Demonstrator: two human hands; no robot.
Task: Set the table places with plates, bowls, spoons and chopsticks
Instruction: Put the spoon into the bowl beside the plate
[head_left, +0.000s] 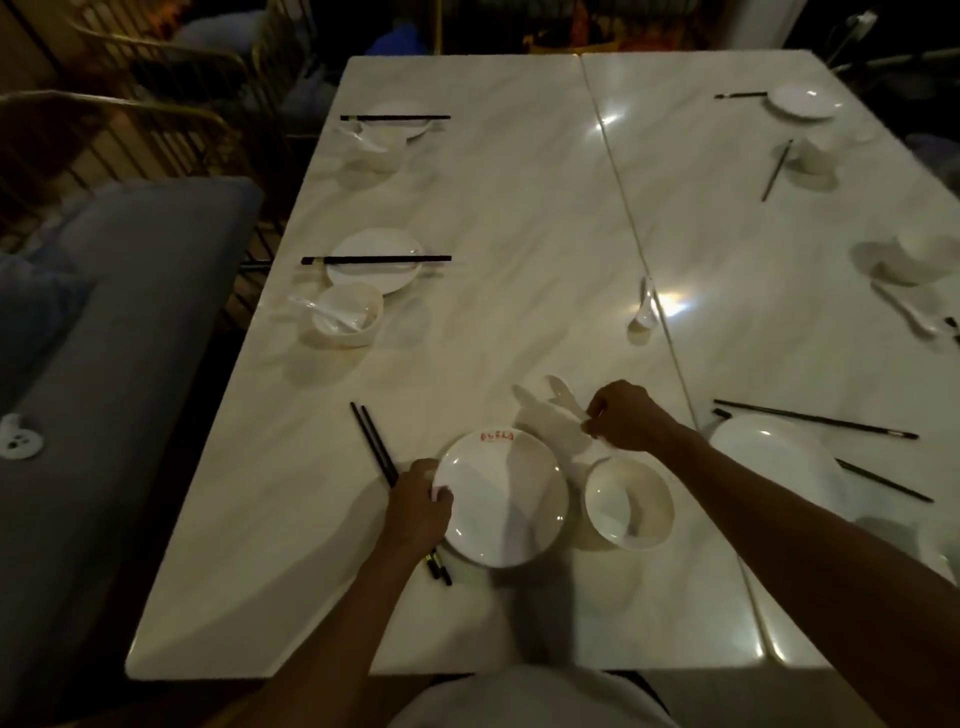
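Left hand (418, 501) gripping plate (501, 499) rim, right hand (621, 415) pinching spoon (563, 400)

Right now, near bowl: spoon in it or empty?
Empty. The bowl shows only bare white inside; the right hand holds the spoon above the table, beyond the bowl.

Red marking on the rim of one white plate (501, 499), too blurred to read.
Approx. four or five small red characters sit on the plate's far rim, nearest the table centre; script and meaning can't be made out. No other text, nos. or brand marks legible on table items.
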